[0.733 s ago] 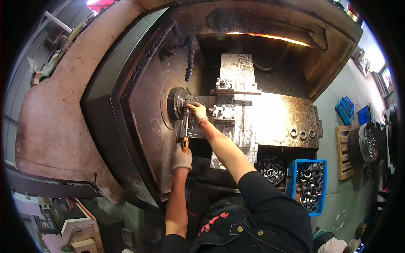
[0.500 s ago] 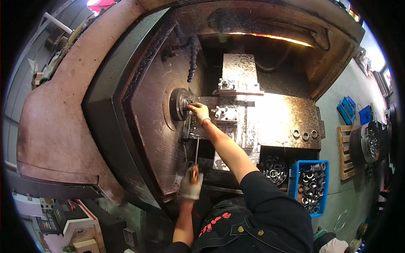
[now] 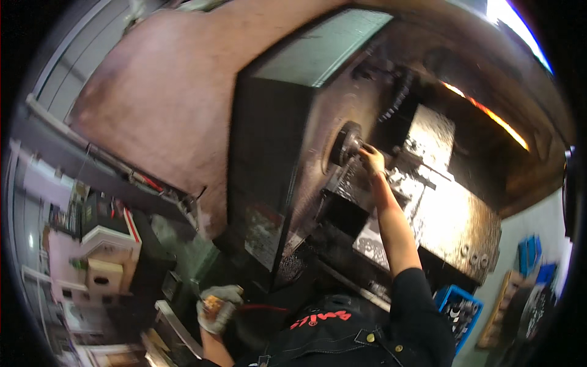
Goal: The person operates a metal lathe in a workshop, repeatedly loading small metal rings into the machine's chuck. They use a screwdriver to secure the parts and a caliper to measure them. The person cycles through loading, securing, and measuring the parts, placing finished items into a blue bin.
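My right hand (image 3: 373, 161) reaches to the lathe chuck (image 3: 347, 144) with its fingers closed at the chuck's front face. Whatever the fingertips pinch there is too blurred to make out. Low on the left, away from the machine, my gloved left hand (image 3: 224, 311) is wrapped round the orange body of an air blow gun (image 3: 212, 305). A thin red hose (image 3: 263, 307) runs from beside that hand toward my apron. Its nozzle cannot be made out.
Right of the chuck lie the tool slide (image 3: 431, 137) and a bright, wet metal cover (image 3: 455, 214) with several metal rings (image 3: 474, 257). A blue crate (image 3: 468, 315) of rings stands at lower right. The dark machine door (image 3: 266, 147) rises on the left.
The view has swung left and tilted. My left hand has carried the air blow gun away from below the chuck, out to the lower left. My right hand stays at the chuck.
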`<state>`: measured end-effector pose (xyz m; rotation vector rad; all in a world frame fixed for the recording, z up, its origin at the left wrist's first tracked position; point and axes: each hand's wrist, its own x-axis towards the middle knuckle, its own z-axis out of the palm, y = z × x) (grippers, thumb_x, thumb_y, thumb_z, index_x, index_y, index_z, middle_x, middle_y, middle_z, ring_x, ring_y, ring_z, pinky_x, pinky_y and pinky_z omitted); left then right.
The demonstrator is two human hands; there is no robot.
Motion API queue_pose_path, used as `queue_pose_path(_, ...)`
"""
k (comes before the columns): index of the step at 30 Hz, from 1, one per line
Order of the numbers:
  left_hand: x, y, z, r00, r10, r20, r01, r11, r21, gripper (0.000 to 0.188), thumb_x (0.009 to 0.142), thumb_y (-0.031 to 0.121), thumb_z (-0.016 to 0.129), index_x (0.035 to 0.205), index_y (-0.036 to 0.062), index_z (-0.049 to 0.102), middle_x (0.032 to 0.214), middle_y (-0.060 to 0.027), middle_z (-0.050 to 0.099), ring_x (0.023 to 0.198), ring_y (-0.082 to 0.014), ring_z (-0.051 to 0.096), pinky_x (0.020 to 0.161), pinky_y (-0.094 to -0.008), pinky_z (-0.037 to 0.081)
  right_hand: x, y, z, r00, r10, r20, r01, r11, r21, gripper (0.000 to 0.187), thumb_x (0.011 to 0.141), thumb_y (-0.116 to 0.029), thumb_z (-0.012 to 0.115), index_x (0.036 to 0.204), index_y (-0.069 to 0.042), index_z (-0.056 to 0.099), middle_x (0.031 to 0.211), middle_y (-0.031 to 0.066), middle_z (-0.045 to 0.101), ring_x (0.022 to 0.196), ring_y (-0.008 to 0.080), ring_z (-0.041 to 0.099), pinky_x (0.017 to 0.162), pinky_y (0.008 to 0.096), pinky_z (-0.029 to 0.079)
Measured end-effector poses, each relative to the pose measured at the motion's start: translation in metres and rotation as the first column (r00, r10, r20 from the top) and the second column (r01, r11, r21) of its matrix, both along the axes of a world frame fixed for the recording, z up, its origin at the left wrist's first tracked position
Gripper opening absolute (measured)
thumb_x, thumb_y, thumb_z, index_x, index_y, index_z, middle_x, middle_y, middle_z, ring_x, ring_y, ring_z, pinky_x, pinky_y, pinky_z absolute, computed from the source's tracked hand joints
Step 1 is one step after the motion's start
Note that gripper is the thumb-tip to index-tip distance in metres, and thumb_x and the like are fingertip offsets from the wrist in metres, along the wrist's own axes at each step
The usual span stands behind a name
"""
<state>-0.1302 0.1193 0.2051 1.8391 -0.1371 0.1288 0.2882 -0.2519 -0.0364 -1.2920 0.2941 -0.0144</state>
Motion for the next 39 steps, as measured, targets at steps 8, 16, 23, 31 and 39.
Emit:
queue_pose_path(8,0.057,0.199,-0.058,0.871,0.357,0.338,-0.491,0.662,0.566,0.036,0.079,-0.003,0.052,0.114,0.0035,0.055,0.101,-0.0076,0.06,0.087,-0.0218,0.059,0.08,-0.0309,0.046,0.003,0.023,-0.003,0.996,-0.007,-0.086,0.015,0.996,0.092,0.025,0.081,-0.022,0.068,0.103,-0.009,0.065,0.08,-0.0003,0.064,0.057,0.0102,0.056,0.046,0.0227,0.039)
queue_pose_path(16,0.113,0.126,0.002,0.961,0.271,0.061,-0.277,0.918,0.285,0.038,0.08,-0.006,0.049,0.115,0.0056,0.055,0.097,-0.0036,0.057,0.083,-0.0134,0.055,0.071,-0.0236,0.045,0.021,-0.004,-0.041,0.947,-0.077,0.311,0.157,0.958,-0.241,0.03,0.083,-0.015,0.066,0.111,-0.004,0.063,0.085,-0.0013,0.063,0.063,0.005,0.051,0.053,0.0194,0.041)
queue_pose_path(23,0.106,0.157,-0.022,0.96,0.165,0.225,-0.268,0.768,0.581,0.055,0.075,-0.006,0.05,0.128,0.0083,0.044,0.099,-0.0017,0.054,0.081,-0.0117,0.052,0.071,-0.0234,0.045,0.002,0.03,-0.025,0.979,-0.073,0.192,0.107,0.979,-0.174,0.027,0.083,-0.016,0.066,0.109,-0.008,0.064,0.082,-0.0024,0.063,0.058,0.005,0.05,0.049,0.0197,0.038)
queue_pose_path(31,0.127,0.153,-0.003,0.933,0.206,-0.294,-0.284,0.924,-0.255,0.046,0.073,-0.005,0.05,0.117,0.0069,0.056,0.13,-0.0111,0.046,0.094,-0.0229,0.057,0.078,-0.0298,0.047,0.011,0.014,-0.023,0.992,-0.059,0.112,0.079,0.981,-0.177,0.03,0.081,-0.009,0.066,0.11,-0.003,0.063,0.09,0.0022,0.066,0.065,0.0071,0.054,0.055,0.0198,0.042)
queue_pose_path(39,0.136,0.157,0.016,0.976,0.133,-0.172,-0.113,0.986,0.122,0.036,0.074,-0.002,0.053,0.109,0.0039,0.06,0.135,-0.0168,0.042,0.106,-0.0269,0.054,0.089,-0.0299,0.043,0.014,0.013,-0.033,0.982,-0.152,0.11,0.162,0.983,-0.084,0.027,0.079,-0.012,0.07,0.105,-0.007,0.065,0.084,-0.0002,0.065,0.059,0.0071,0.053,0.048,0.0206,0.039)
